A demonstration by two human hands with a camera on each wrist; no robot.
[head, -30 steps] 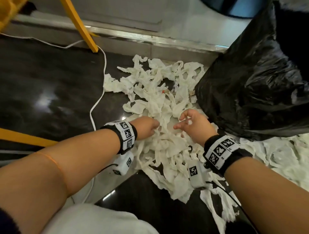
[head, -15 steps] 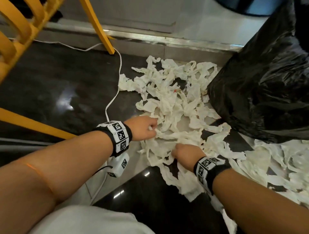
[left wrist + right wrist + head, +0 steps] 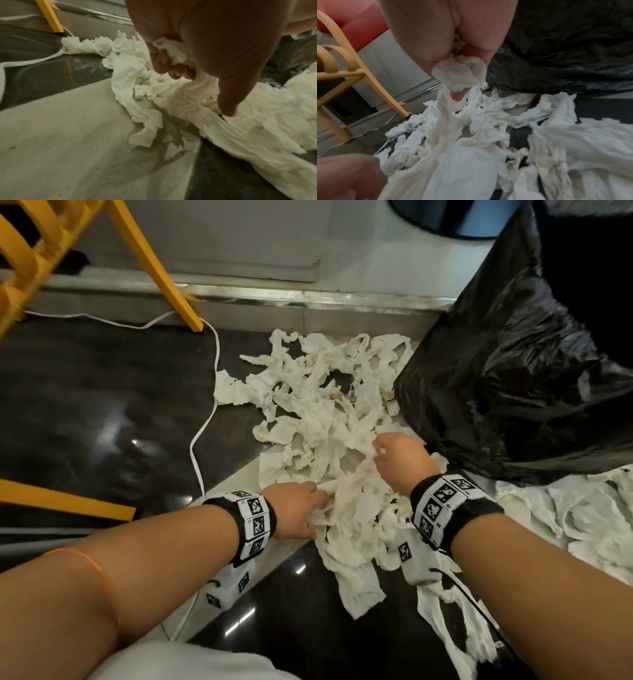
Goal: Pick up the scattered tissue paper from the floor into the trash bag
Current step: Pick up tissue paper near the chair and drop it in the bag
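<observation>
A tangle of white tissue paper (image 3: 318, 419) lies strewn over the dark and pale floor. My left hand (image 3: 298, 513) is at its near edge, fingers curled round a wad of tissue paper (image 3: 173, 52). My right hand (image 3: 399, 457) is a little further in, beside the black trash bag (image 3: 513, 364), and pinches a bunch of tissue paper (image 3: 458, 73) with a strand trailing down into the heap. More tissue paper (image 3: 589, 518) lies at the right, below the bag.
A yellow chair leg (image 3: 161, 272) stands at the back left, with a white cable (image 3: 205, 419) running from it past the pile. Another yellow bar (image 3: 65, 501) lies at the left. A metal threshold strip (image 3: 308, 299) crosses behind.
My right hand has moved forward from the pile's near edge toward the bag, now pinching tissue. My left hand has slid nearer and gripped tissue at the pile's front edge.
</observation>
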